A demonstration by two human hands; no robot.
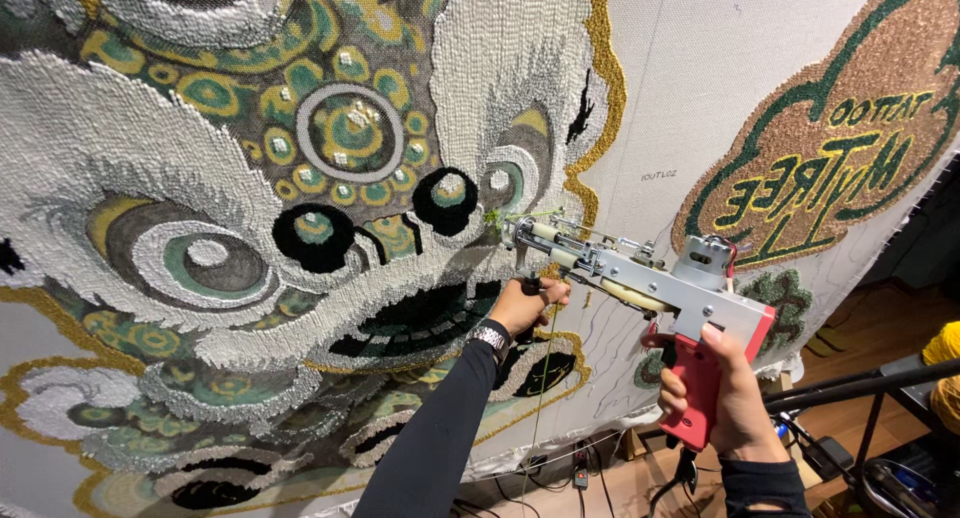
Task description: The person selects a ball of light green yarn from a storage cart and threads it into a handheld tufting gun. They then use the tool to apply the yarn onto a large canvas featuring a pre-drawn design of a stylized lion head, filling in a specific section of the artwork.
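The tufting gun (640, 273) was pressed with its needle against the stretched cloth (690, 98), near the white and gold edge of the lion-face design (300, 178). The right hand (725, 398) was wrapped tight around the red grip; the left hand (528, 303) was closed around the front handle. I judge tufting was underway, demanding steady pressure. Behind stood a wooden floor (880, 328) and cables.
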